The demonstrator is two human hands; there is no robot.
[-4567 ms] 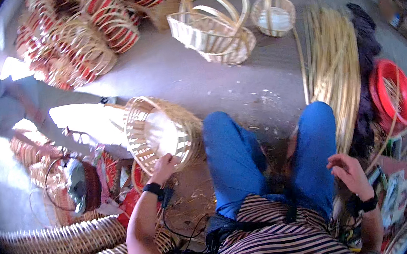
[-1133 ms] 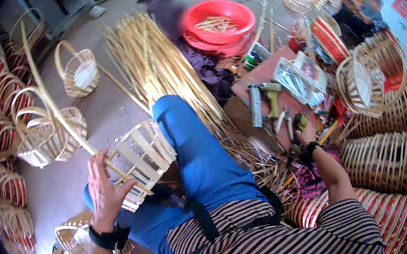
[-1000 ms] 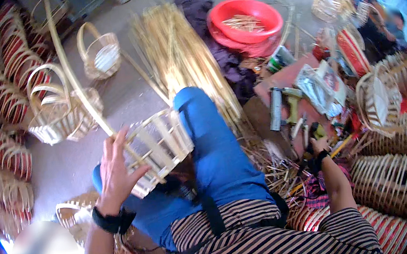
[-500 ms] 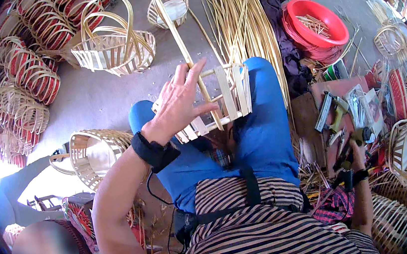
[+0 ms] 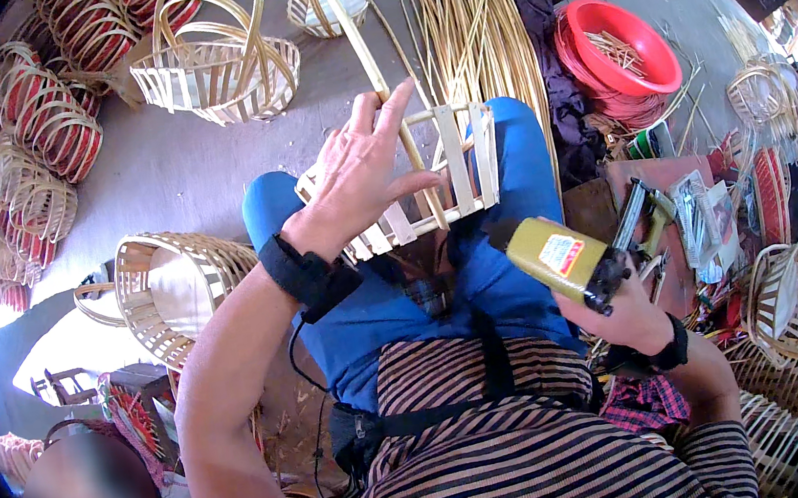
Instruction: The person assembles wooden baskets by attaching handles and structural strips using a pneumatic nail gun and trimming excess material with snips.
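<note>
Nail gun [image 5: 557, 256] in right hand [image 5: 620, 310], strip [image 5: 355, 42] and slatted basket [image 5: 455, 159] under left hand [image 5: 351, 171]

The slatted basket is resting across the person's blue trousers [image 5: 524, 151], between the knees. The left hand is grasping the strip, a long pale wooden one, against the basket's side; its thumb is reaching across the slats and its forefinger is pointing up along the wood. The strip is slanting well above the basket. The right hand is clenching the nail gun, olive-yellow with black ends, just beside the basket; whether the gun's dark nose is touching the wood I cannot tell.

To the left, a round basket [image 5: 183, 293] is lying on its side. Beyond the knees, handled baskets [image 5: 213, 83] are standing on the concrete floor [image 5: 173, 166], with a bundle of canes [image 5: 473, 34] lying to their right. Dark purple cloth [image 5: 560, 63] is lying between those canes and a red basin [image 5: 641, 27], which is holding short sticks. At the right, another gun [image 5: 657, 224] is resting on a reddish board [image 5: 670, 169].
</note>
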